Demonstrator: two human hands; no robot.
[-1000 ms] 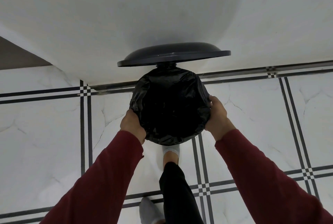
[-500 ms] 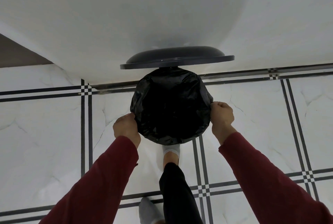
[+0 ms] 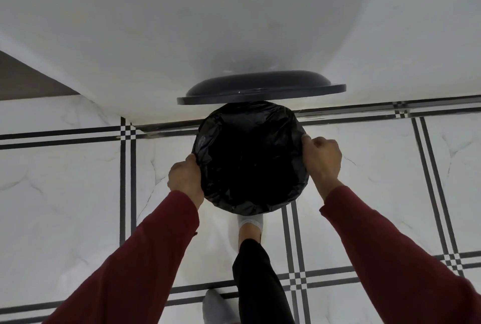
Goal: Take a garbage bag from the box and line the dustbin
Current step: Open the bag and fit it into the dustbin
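Head view, looking down. At frame centre, a crinkled black plastic garbage bag (image 3: 250, 157) is stretched over the round mouth of the dustbin, whose dark grey domed lid (image 3: 260, 88) stands raised just above it against a white wall (image 3: 234, 16). The left hand (image 3: 185, 179), fingers curled, grips the bag's lower-left edge; the right hand (image 3: 322, 158), fingers curled, pinches the right edge. Below, a white-socked foot (image 3: 251, 227) rests on the white marble-patterned tiled floor (image 3: 65, 193) with black lines.
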